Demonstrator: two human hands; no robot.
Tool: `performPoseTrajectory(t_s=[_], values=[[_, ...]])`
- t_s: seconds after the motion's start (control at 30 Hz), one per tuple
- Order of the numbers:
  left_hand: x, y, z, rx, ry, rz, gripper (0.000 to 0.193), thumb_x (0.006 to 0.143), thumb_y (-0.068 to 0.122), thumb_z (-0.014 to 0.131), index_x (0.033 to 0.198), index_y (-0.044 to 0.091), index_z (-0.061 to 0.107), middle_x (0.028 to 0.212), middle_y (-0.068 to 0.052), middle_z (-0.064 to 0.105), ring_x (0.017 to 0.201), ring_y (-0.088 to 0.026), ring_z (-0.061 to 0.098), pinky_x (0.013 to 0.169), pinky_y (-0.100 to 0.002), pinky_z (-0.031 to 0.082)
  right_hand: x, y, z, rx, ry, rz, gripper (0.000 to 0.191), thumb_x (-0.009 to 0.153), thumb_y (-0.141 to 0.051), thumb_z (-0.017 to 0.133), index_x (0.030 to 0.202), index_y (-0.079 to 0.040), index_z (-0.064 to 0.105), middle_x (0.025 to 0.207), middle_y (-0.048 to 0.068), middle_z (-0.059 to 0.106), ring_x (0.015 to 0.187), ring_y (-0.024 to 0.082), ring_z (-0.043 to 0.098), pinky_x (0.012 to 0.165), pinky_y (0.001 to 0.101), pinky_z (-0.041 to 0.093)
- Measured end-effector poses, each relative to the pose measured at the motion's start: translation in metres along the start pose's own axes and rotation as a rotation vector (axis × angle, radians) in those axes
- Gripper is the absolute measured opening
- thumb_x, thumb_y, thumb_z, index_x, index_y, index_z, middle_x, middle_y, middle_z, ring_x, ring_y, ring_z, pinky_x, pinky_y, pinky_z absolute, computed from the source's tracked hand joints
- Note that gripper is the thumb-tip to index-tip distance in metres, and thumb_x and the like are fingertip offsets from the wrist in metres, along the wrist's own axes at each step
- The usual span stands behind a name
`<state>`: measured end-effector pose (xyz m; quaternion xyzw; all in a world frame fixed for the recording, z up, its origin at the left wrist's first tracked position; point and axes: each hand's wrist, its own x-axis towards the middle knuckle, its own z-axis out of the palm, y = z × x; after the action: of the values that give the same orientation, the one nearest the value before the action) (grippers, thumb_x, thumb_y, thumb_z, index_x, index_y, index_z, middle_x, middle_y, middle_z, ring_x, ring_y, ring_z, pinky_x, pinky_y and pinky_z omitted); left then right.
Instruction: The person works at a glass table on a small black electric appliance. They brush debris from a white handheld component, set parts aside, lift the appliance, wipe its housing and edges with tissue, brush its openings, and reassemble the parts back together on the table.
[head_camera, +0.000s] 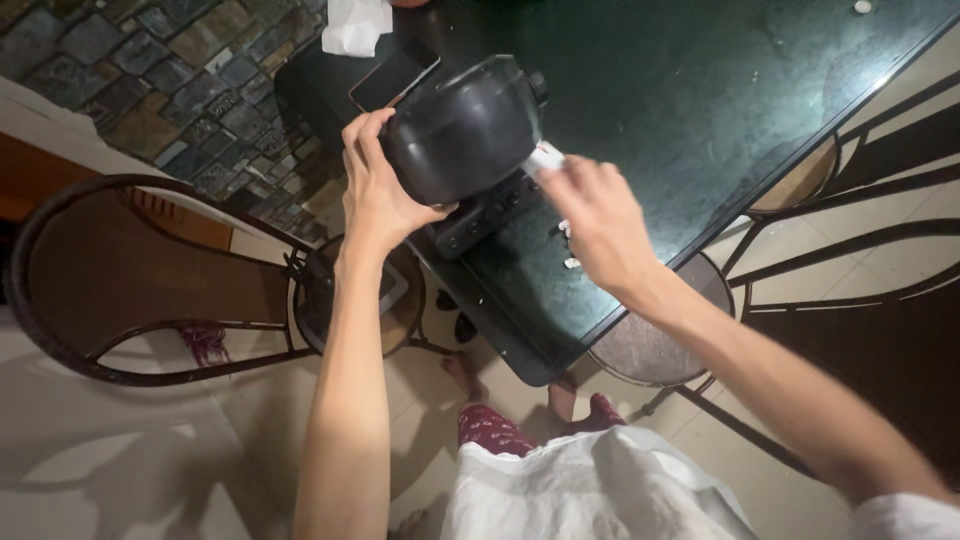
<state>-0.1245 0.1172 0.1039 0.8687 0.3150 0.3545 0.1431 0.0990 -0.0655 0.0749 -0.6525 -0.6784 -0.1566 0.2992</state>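
Note:
A black rounded appliance (465, 130) with a row of buttons along its base is tilted up above the near edge of the dark green table (680, 100). My left hand (375, 190) grips its left side and holds it up. My right hand (595, 220) presses a small white wad, apparently tissue (545, 158), against the appliance's right side. A few small white scraps (570, 262) lie on the table just under my right hand.
A phone (392, 75) and a white crumpled tissue (355, 25) lie at the table's far left. A round-backed metal chair (150, 280) stands at the left, and more chairs (850, 200) are tucked under the table at the right. Tiled floor lies below.

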Motion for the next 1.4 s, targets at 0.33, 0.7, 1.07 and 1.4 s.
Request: performPoseTrajectory(t_s=[0.33,0.7,1.07,1.4], values=[[0.003,-0.003,-0.003,-0.052,-0.049,-0.040,0.122,0.051,0.021,0.106,0.147,0.013,0.030,0.144,-0.015,0.037,0.137,-0.040,0.045,0.110,-0.049,0.048,-0.086,0.143,0.032,0.972,0.209,1.049,0.048,0.102,-0.008,0.065,0.146,-0.006,0.046,0.098,0.008,0.064,0.070,0.012,0.058,0.057,0.0287,0.047],[0.001,-0.005,-0.003,-0.033,-0.060,-0.055,0.121,0.054,0.021,0.104,0.148,0.013,0.029,0.145,-0.016,0.036,0.138,-0.039,0.044,0.110,-0.050,0.048,-0.076,0.168,0.042,0.830,0.216,1.011,0.060,0.106,-0.012,0.065,0.158,0.002,0.039,0.110,0.005,0.066,0.074,0.009,0.060,0.058,0.0274,0.050],[-0.005,-0.002,-0.004,0.009,-0.032,-0.028,0.125,0.053,0.021,0.105,0.150,0.012,0.028,0.147,-0.016,0.036,0.138,-0.041,0.044,0.111,-0.050,0.048,-0.098,0.160,0.073,0.030,0.081,0.853,0.053,0.111,-0.015,0.062,0.149,0.014,0.039,0.131,0.035,0.046,0.108,0.042,0.058,0.099,0.0488,0.050],[-0.009,0.004,-0.004,0.041,-0.003,0.012,0.121,0.055,0.019,0.103,0.149,0.010,0.028,0.147,-0.018,0.035,0.138,-0.042,0.043,0.110,-0.049,0.048,-0.089,0.028,0.097,-0.114,-0.295,0.063,0.071,0.064,-0.003,0.066,0.136,-0.002,0.062,0.140,0.034,0.045,0.110,0.049,0.054,0.094,0.0528,0.049]])
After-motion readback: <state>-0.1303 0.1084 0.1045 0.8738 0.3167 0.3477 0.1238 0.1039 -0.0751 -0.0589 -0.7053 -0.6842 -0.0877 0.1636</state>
